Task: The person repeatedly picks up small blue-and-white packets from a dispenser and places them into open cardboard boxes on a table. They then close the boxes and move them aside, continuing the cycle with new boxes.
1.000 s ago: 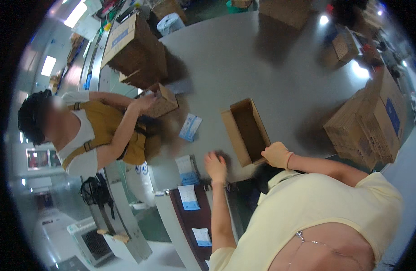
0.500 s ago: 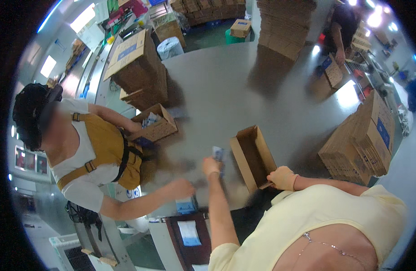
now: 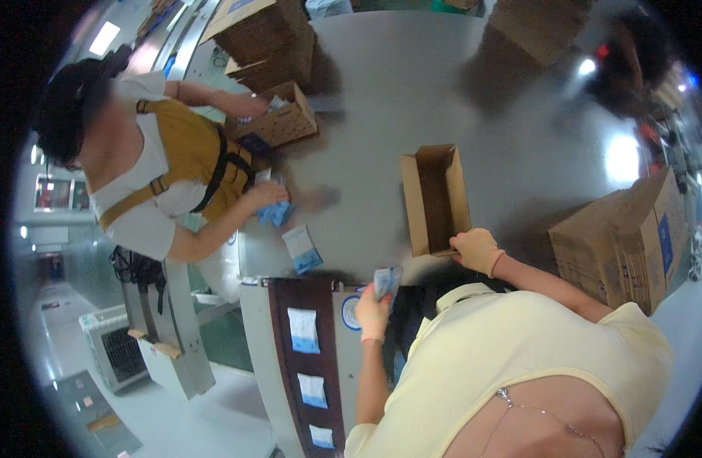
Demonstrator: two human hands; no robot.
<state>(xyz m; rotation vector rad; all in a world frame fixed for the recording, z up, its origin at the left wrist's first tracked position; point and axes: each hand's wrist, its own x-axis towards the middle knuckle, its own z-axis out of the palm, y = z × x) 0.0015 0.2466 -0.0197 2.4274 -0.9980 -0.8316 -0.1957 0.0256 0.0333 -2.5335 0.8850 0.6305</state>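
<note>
One open carton [image 3: 417,206] is being gripped at its near end by the right hand [image 3: 478,252], one packet [image 3: 387,282] is being pinched in the left hand [image 3: 372,311] just off that end, and three packets on a dark belt [image 3: 309,363] and one loose packet [image 3: 302,249] are being borne left of it. Since half a second ago, the pinched packet is being drawn from beside the carton's left wall. The carton is being supported by a glossy grey table [image 3: 366,137], a pale floor [image 3: 221,420] being glimpsed farther left.

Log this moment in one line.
left grip: holding small packet | right grip: on open carton, near edge | dark belt: three packets
</note>
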